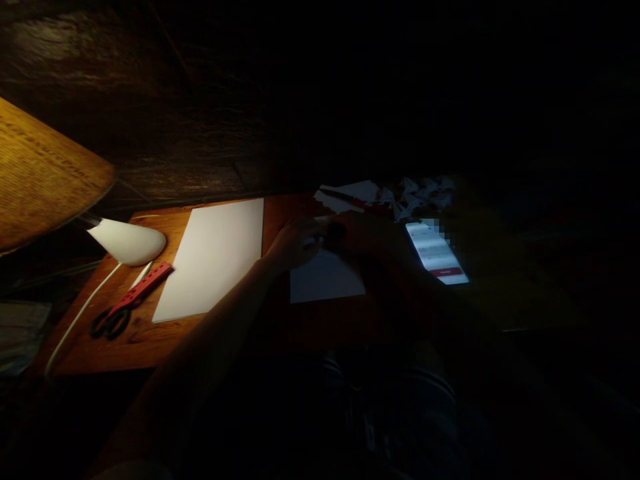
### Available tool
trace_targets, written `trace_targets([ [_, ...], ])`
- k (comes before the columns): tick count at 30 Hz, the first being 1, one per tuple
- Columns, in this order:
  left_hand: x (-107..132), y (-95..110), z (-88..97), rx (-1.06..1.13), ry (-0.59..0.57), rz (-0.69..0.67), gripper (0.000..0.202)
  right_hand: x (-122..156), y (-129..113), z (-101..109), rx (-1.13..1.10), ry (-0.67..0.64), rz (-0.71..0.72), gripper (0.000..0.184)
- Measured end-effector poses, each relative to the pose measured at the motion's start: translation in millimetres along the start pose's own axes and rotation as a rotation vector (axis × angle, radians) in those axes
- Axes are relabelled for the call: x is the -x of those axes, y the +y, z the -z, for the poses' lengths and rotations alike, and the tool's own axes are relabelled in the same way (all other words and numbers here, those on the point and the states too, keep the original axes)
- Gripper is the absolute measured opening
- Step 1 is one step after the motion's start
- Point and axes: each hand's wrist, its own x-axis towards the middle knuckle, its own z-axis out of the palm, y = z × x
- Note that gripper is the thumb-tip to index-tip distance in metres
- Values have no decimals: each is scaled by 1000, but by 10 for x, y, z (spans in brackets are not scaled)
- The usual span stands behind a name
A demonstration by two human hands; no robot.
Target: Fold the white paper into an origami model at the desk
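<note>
Over the upper part of a white sheet of paper (325,283), my two hands meet in deep shadow. My left hand (294,240) has its fingers curled in, with a pale bit of the paper showing at the fingertips. Pressed close against it, my right hand (353,230) is also closed, but darkness hides what its fingers hold. The lower part of the sheet lies flat on the wooden table (277,320). Left of my left hand is a larger white stack or sheet of paper (213,257), brightly lit.
A lamp (133,241) with a yellow shade stands at the left, its white cord running over the table edge. Near it are scissors (115,321) and a red ruler-like strip (143,287). Crumpled white paper pieces (420,197), a dark knife-like tool (343,196) and a lit phone (433,250) lie rightward.
</note>
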Motion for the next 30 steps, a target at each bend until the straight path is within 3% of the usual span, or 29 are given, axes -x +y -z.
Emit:
trace_targets([
  [11,-31,-37,-100,85,75,98,19,-23,47,-14,-30,-9,8,30],
  [18,-51,-11,-174,216,150,167,22,-16,32,-20,-21,17,-3,42],
  [25,-38,21,-125,111,139,142,10,-44,70,-40,-46,6,0,33],
  [30,-25,-28,-151,1,109,212,11,-87,127,-89,-105,-2,62,28],
])
